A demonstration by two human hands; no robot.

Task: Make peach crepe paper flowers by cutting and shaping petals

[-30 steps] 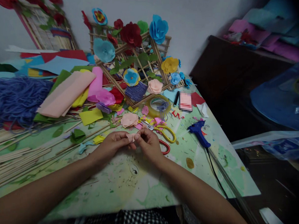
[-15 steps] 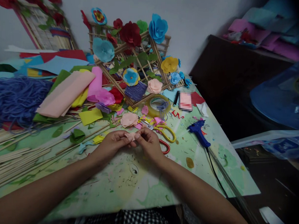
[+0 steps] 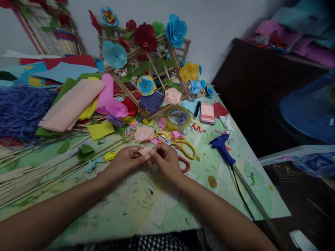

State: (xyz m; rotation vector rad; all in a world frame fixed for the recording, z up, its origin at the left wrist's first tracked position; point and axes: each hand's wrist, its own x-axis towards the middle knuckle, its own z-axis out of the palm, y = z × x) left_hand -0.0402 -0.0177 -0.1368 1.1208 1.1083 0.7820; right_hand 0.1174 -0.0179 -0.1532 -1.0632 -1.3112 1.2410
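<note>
A small pale pink paper piece (image 3: 144,151) is pinched between the fingertips of my left hand (image 3: 129,157) and my right hand (image 3: 166,159), just above the table. Both hands are closed on it, with thumbs and fingertips meeting. Just beyond them lies a pale pink paper flower (image 3: 144,134). Scissors with a yellow handle (image 3: 188,148) rest beside my right hand. A red handle loop (image 3: 184,164) shows partly behind that same hand; the rest of it is hidden.
A blue glue gun (image 3: 223,148) with a cord lies to the right. Behind are a tape roll (image 3: 170,122) and a stick lattice with paper flowers (image 3: 176,31). Purple yarn (image 3: 18,110), folded paper (image 3: 73,105) and wooden sticks (image 3: 23,185) fill the left side.
The pink paper piece has turned slightly between my fingers, and more of its flat surface shows at the left. My hands stay in nearly the same place.
</note>
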